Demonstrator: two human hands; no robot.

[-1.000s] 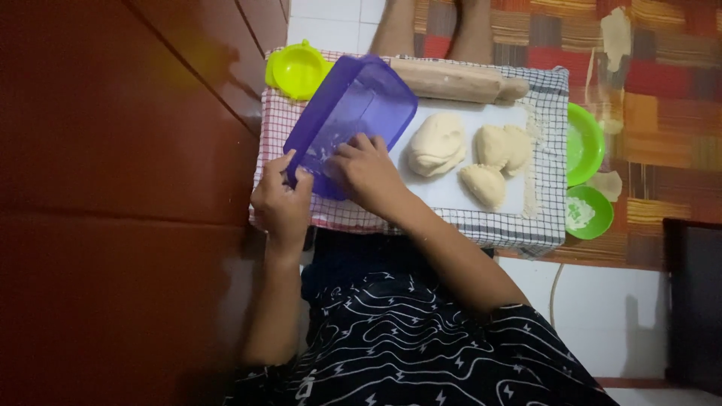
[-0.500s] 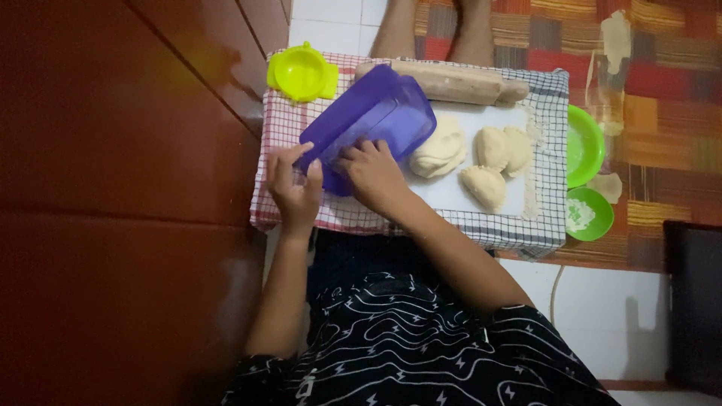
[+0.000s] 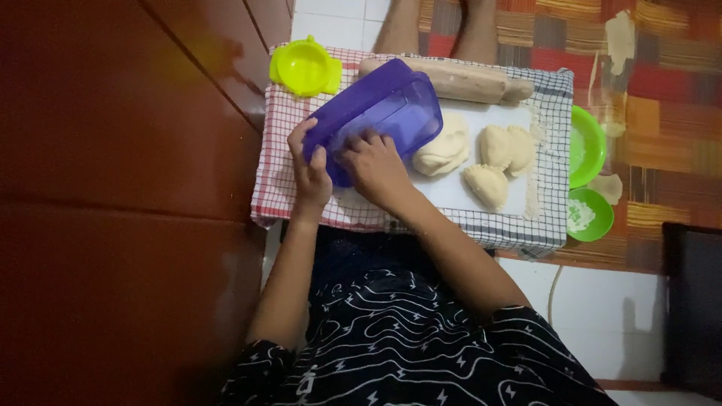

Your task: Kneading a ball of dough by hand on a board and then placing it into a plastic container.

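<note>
The translucent purple plastic box (image 3: 383, 113), tilted further onto its side than a second ago and shifted toward the pale dough lumps (image 3: 481, 154), is gripped by the left hand (image 3: 310, 169) and pressed by the right hand (image 3: 374, 162), its contents seemingly nil.

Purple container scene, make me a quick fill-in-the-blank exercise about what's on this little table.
1. Both hands, left hand and right hand, are on a plastic container coloured ____.
2. The wooden rolling pin lies at the table's ____ edge.
3. The dumpling press by the checked cloth is coloured ____.
4. The bowls beside the dough pieces are coloured ____.

Missing words: purple; far; yellow; green
</note>
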